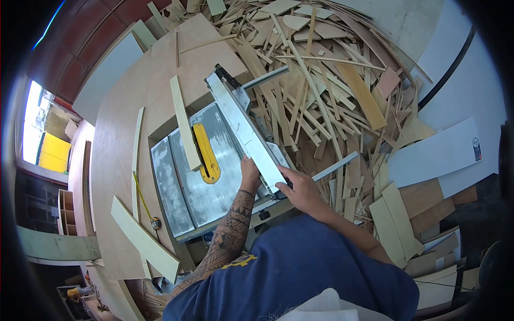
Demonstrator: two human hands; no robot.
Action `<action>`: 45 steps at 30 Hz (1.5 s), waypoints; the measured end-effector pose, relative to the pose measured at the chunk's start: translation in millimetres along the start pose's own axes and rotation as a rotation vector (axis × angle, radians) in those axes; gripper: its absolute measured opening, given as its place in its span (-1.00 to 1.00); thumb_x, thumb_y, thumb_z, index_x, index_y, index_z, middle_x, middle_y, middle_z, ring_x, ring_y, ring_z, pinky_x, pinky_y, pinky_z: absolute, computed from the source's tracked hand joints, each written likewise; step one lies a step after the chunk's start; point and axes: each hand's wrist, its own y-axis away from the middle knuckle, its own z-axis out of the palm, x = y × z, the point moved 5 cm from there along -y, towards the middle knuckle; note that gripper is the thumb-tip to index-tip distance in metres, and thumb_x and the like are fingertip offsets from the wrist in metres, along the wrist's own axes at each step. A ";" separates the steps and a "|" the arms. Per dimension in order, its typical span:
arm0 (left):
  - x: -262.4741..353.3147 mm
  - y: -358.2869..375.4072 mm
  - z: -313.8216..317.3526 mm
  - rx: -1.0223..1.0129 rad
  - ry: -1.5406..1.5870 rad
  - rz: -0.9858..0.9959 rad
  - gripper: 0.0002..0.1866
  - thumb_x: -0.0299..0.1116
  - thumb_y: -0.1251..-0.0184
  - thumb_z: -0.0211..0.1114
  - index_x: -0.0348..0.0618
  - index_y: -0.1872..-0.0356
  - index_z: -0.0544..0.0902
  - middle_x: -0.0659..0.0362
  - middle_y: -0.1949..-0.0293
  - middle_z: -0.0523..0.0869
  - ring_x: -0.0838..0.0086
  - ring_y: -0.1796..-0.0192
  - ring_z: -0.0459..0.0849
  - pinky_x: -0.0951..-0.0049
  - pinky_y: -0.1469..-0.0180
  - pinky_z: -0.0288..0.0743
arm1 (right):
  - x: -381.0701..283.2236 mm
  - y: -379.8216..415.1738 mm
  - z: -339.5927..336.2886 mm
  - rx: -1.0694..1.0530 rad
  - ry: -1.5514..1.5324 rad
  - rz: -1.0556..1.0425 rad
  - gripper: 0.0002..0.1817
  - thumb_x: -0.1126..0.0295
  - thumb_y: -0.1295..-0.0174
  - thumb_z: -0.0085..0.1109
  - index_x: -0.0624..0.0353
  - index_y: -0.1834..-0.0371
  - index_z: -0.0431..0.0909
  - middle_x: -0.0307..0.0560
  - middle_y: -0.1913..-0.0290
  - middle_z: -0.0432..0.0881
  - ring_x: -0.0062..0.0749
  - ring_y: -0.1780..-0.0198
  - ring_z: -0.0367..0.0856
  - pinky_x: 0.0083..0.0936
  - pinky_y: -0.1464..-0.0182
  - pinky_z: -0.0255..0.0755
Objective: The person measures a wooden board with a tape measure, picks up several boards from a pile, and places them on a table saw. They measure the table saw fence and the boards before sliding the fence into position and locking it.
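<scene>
A table saw [184,195] with a grey metal top is set into a large plywood bench. Its long silver rip fence [243,128] crosses the right part of the top. On the fence's left side, my left hand [249,172] is closed against it near its front end. My right hand [301,190] grips the front end from the right, thumb and fingers around it. Left of the fence is the yellow throat plate [206,155] with a dark slot. A narrow wood strip [184,123] lies along the plate's left edge, its far end on the bench.
Wood offcuts [321,80] are heaped behind and right of the saw. On the plywood bench [118,155] lie a tape measure [156,223], partly extended, a wide board [144,241] and a long strip [137,160]. White panels [436,155] are at the right.
</scene>
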 end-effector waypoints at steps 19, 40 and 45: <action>-2.8 -7.5 36.8 0.031 -0.231 0.080 -0.71 -0.25 -0.62 0.23 -0.26 -0.11 0.63 0.20 0.13 0.80 0.50 0.21 0.80 0.40 0.17 0.71 | 20.2 -0.7 -44.3 -0.017 -0.157 0.130 -0.43 0.31 -0.39 0.40 0.28 -0.42 0.53 0.28 -0.04 0.78 0.05 -0.01 0.82 -0.22 -0.04 0.64; -12.8 -39.5 172.7 -0.034 -1.064 0.258 -0.39 -0.20 -0.32 0.41 -0.61 -0.10 0.43 -0.38 0.02 0.73 -0.17 -0.06 0.78 0.02 -0.17 0.61 | 182.8 12.1 -132.6 0.266 0.114 0.060 -0.53 0.06 -0.62 0.10 0.21 -0.26 0.72 0.02 -0.20 0.73 -0.22 -0.26 0.63 -0.32 -0.41 0.38; -49.2 -56.3 201.3 -0.045 -1.127 0.244 -0.35 -0.28 -0.34 0.32 -0.70 -0.16 0.25 -0.52 -0.13 0.57 -0.28 -0.21 0.66 0.02 -0.28 0.56 | 224.3 18.7 -135.1 0.384 -0.065 0.221 -0.52 0.07 -0.65 0.05 0.20 -0.36 0.65 0.06 -0.32 0.67 -0.17 -0.38 0.57 -0.31 -0.49 0.30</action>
